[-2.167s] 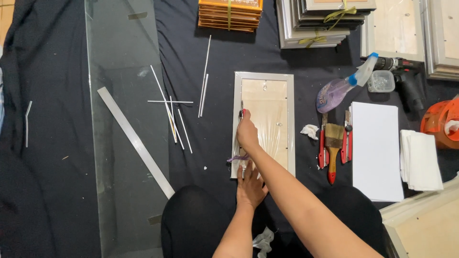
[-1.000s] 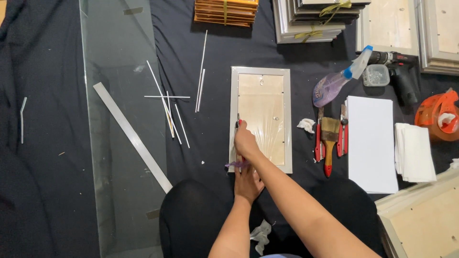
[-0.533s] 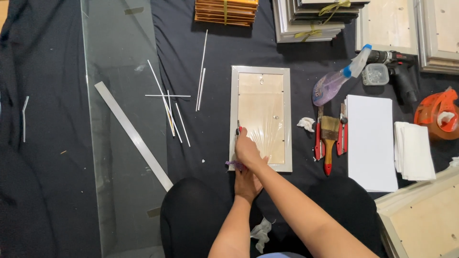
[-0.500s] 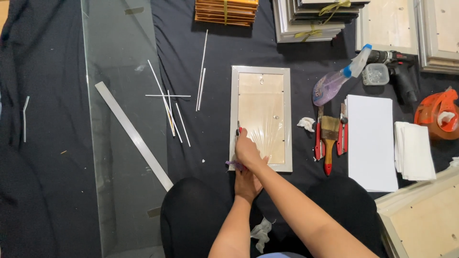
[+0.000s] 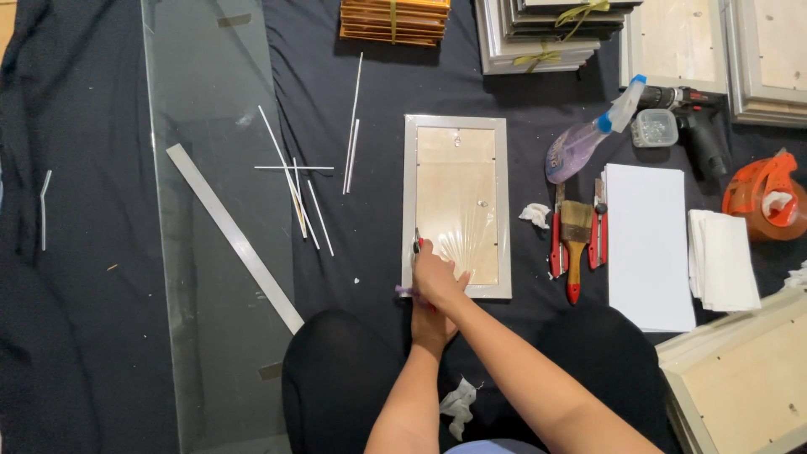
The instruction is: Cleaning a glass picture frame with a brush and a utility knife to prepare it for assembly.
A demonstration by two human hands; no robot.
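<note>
Head view: the right hand (image 5: 437, 277), fingers clamped on a small red-tipped tool (image 5: 417, 244), presses the silver frame (image 5: 409, 193)'s near-left corner, its long axis running straight away from the person, left hand (image 5: 430, 324) just behind, grip hidden.

A framing workshop — stacked frames (image 5: 551, 34), a glass sheet (image 5: 214, 219), a cordless drill (image 5: 693, 126).
</note>
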